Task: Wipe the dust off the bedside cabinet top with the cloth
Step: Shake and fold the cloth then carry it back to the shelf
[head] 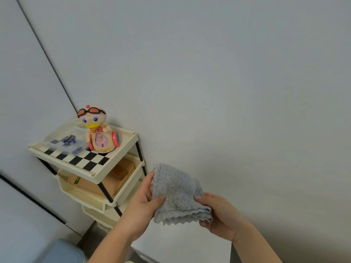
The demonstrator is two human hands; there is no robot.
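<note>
A tiered shelf rack (pixel 121 154) stood at the left, against the far wall (pixel 228 73), close to the room's corner. On its top tray sat a toy duck (pixel 98 130) toward the far right, with a clear bag (pixel 64 141) lying just to its left and batteries (pixel 68 139) inside that bag. A box (pixel 106 181) lay in the tray below, and further trays sat beneath it. Near and to the right of the rack, a folded cloth (pixel 176 194) was held up in front of the wall, between the left hand (pixel 144 204) at its left edge and the right hand (pixel 220 215) at its lower right corner. A bin (pixel 62 251) stood at the near left, below the rack.
</note>
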